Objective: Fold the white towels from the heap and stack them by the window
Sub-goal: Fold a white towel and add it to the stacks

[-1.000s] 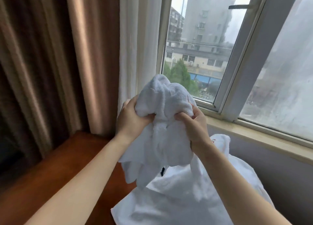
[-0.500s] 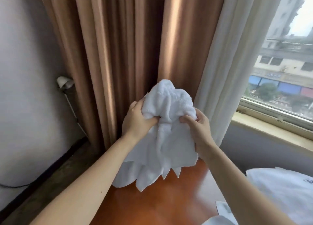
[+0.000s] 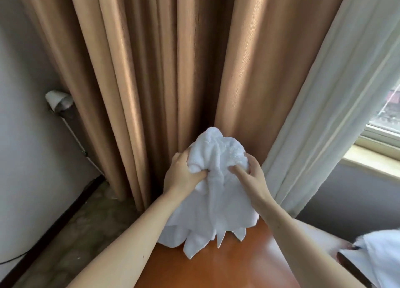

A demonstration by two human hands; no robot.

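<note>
Towel (image 3: 213,203) x1, bunched, over 1 wood table (image 3: 227,270); L grip (image 3: 181,177) + R grip (image 3: 253,177), both clenched on it.

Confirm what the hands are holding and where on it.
One white towel: left hand and right hand each grip its bunched top, one on either side; the rest hangs down.

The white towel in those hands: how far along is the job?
Nothing looks done: no folded stack shows on the window sill. In hand: the left hand and right hand grip one bunched, unfolded towel above the wooden table. Left: fold it, stack it, then the white cloth at the right edge.
</note>
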